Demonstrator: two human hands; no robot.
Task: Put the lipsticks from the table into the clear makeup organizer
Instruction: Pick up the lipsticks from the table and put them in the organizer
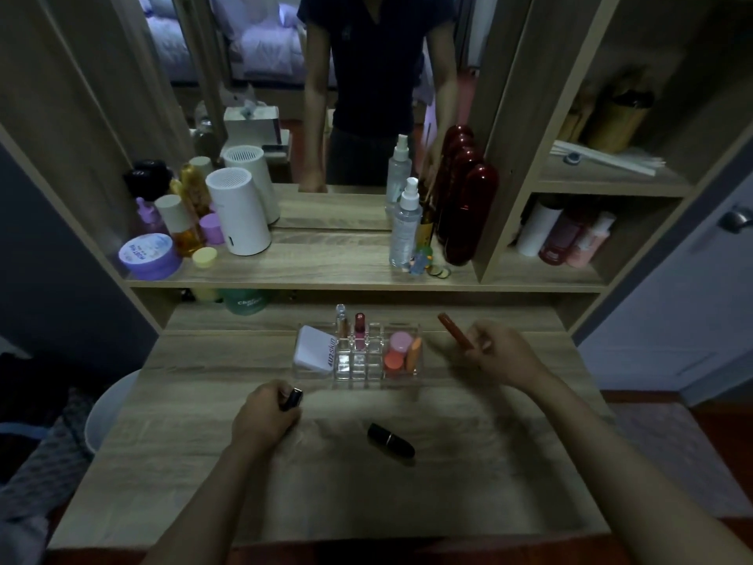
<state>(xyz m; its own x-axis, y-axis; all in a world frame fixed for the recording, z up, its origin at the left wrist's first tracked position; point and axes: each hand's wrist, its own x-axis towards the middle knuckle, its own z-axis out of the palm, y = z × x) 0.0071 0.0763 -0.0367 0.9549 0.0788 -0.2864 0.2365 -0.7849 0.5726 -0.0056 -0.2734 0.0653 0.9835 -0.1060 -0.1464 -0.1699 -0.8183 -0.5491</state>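
Note:
The clear makeup organizer (358, 375) stands mid-table with two lipsticks upright in its back slots: a clear-capped one (341, 324) and a pink-red one (359, 329). My right hand (503, 354) is to the right of the organizer, holding a slim orange-red lipstick (454, 330) tilted up and left. My left hand (267, 413) is closed around a black lipstick (292, 398) in front of the organizer's left end. Another black lipstick (391, 440) lies on its side on the table, between my arms.
A white compact (315, 352) and pink and orange sponges (401, 352) fill the organizer's side compartments. The shelf above holds a spray bottle (404, 228), dark red bottles (466, 214), a white canister (238, 212), and a purple jar (148, 256). A mirror is behind.

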